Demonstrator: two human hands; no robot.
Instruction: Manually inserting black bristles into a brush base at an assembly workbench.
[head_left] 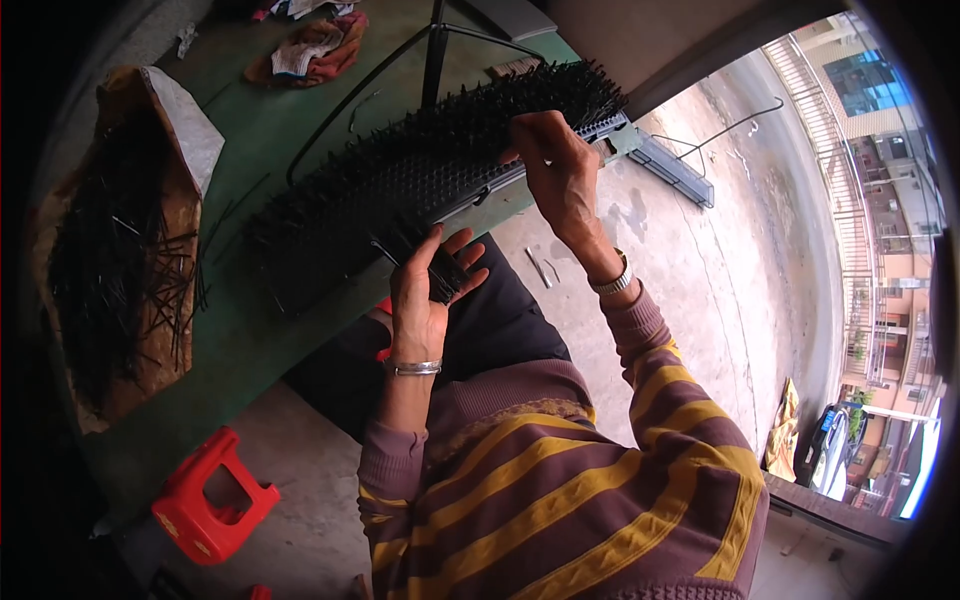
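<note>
A long dark panel full of small holes (395, 190) lies across the green table in front of me. Black, bristle-like sticks (450, 130) stand packed along its far side. Cupped near the panel's front edge, my left hand (420, 295) holds a bundle of thin black sticks (445, 272) between thumb and fingers. My right hand (562, 180) is over the panel's right part, close to the standing sticks. Its fingertips are pinched together and partly hidden, so I cannot make out what is in them.
An open sack (180, 290) of loose black sticks lies on the green table (240, 320) at left. Cloths (320, 50) lie at the back. A red plastic stool (215, 495) stands at lower left. A grey metal rack (675, 172) is beyond the panel's right end.
</note>
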